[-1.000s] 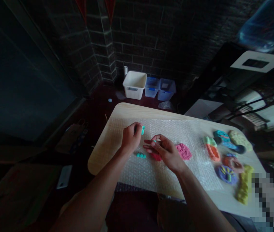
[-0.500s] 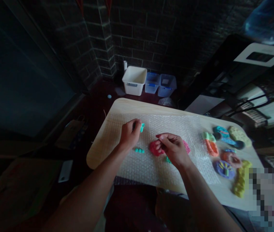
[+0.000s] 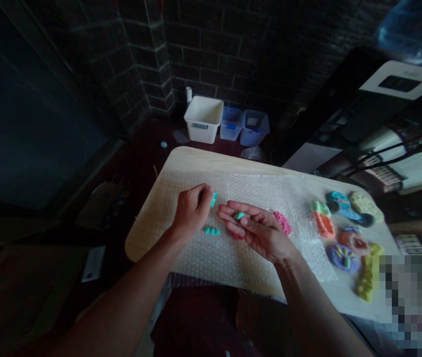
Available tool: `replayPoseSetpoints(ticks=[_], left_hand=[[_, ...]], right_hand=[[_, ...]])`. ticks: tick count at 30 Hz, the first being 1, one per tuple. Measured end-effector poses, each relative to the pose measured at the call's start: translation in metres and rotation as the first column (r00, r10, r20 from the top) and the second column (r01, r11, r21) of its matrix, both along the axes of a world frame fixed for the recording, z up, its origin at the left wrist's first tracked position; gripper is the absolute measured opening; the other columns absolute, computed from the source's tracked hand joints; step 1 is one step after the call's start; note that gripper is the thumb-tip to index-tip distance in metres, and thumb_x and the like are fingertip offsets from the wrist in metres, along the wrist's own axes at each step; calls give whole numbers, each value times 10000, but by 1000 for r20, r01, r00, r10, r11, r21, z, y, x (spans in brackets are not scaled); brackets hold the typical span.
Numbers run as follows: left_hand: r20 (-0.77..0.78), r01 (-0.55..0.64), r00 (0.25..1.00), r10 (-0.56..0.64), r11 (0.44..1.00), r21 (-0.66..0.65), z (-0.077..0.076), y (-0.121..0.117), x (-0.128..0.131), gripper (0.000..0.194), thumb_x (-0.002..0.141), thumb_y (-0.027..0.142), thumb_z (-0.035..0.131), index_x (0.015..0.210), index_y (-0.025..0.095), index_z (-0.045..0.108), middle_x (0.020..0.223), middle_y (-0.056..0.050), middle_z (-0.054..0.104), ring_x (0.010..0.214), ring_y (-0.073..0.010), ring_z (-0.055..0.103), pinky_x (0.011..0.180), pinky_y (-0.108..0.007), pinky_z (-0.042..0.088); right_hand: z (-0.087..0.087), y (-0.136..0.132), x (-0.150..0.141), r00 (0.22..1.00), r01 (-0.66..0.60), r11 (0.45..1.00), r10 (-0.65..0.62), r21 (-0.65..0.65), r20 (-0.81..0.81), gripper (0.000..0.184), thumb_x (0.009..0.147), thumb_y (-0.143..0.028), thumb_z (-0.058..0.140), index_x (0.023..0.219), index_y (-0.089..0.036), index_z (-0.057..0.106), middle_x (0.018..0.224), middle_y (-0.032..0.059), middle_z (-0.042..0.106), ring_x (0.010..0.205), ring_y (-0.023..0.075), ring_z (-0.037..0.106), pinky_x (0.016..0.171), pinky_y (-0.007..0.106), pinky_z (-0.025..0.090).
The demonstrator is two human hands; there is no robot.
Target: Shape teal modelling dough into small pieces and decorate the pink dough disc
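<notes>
My left hand [image 3: 193, 210] is closed, its thumb and fingers pinching a lump of turquoise modelling clay [image 3: 214, 199] over the bubble wrap. Palm up, my right hand [image 3: 261, 230] has its fingers stretched out, and a small piece of green clay [image 3: 239, 215] lies on them beside the thumb tip. Several small turquoise clay balls [image 3: 211, 231] sit in a row on the bubble wrap between my forearms. Partly hidden under my right hand is a red clay piece [image 3: 237, 236]. A bumpy pink clay piece [image 3: 282, 223] shows just beyond that hand.
Bubble wrap [image 3: 196, 258] covers much of the wooden table [image 3: 184, 157]. On the table's right lie clay shapes: an orange-and-green one [image 3: 324, 224], a blue one [image 3: 340, 203], a purple disc [image 3: 343, 258] and a yellow piece [image 3: 369, 277]. A white bin [image 3: 203, 126] stands on the floor behind.
My right hand has turned palm up and its fingers have opened out, showing the small green clay piece. My left hand keeps its pinch on the turquoise clay. The view has shifted slightly.
</notes>
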State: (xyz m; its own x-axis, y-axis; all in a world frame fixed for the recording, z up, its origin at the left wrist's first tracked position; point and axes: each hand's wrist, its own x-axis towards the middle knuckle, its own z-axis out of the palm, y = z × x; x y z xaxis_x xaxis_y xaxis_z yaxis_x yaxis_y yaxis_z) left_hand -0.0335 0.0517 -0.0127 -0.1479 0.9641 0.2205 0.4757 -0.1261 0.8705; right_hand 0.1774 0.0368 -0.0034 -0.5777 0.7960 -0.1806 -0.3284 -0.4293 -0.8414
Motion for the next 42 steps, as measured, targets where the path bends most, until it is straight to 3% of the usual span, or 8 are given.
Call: replayPoseSetpoints(ticks=[3,7,14,17,21,27,33,42], left_hand=[[28,3,1000,-3,1000,1,2,-1,2,375,1033,401,462,704,232,529,650,-7,585,633,-173,569,577,-281,379],[59,10,998,-9,1000,-3,4,-3,2,388,1037,411,461,696,234,514,627,3,556,620,-168,562,568,-274,379],[120,24,993,-21,999,-30,3,-4,4,382,1019,419,487,694,224,535,619,15,530,603,-161,554,558,-261,383],[275,68,960,-49,996,-60,0,-8,5,386,1001,438,498,693,213,562,641,15,539,585,-153,522,538,-259,382],[393,157,914,-99,981,-116,-3,-14,5,392,979,432,499,669,204,576,631,13,576,548,-146,496,508,-263,365],[332,152,935,-126,987,-53,-7,-13,8,425,964,397,520,583,211,491,542,28,466,549,-147,481,518,-279,334],[115,238,963,-244,969,65,-1,-15,8,438,1013,365,466,603,211,483,552,27,468,544,-137,453,548,-310,294],[-114,264,962,-249,955,138,10,-20,17,394,983,283,452,596,216,482,519,31,469,491,-120,425,542,-309,270]], right_hand=[[-1,0,2,1000,8,1000,-9,16,21,332,924,-288,820,1255,-299,799,1335,77,792,1285,242,737,1141,437,572],[-3,0,1,997,73,997,-73,1,-6,333,800,-259,933,1117,-308,843,1136,52,857,1041,205,820,900,335,661],[-9,3,-3,985,169,985,-170,26,31,301,606,-331,1051,809,-253,842,751,33,832,620,172,753,575,275,581],[-11,6,-6,970,224,974,-227,45,89,282,685,-376,1014,801,-218,811,614,8,759,491,128,661,471,216,497],[-10,6,-12,951,276,951,-291,140,104,241,841,-360,913,1034,-257,811,713,-5,769,537,110,643,483,204,484],[-6,-3,-22,940,236,902,-307,362,153,278,842,-287,906,1114,-257,855,884,31,783,671,124,668,573,251,534],[-2,-5,-28,952,213,934,-264,286,153,197,822,-296,919,980,-204,845,757,31,785,631,130,676,589,258,542],[-3,-6,-35,890,303,925,-361,231,278,233,655,-261,970,740,-166,776,545,-11,688,452,93,576,457,207,463]])
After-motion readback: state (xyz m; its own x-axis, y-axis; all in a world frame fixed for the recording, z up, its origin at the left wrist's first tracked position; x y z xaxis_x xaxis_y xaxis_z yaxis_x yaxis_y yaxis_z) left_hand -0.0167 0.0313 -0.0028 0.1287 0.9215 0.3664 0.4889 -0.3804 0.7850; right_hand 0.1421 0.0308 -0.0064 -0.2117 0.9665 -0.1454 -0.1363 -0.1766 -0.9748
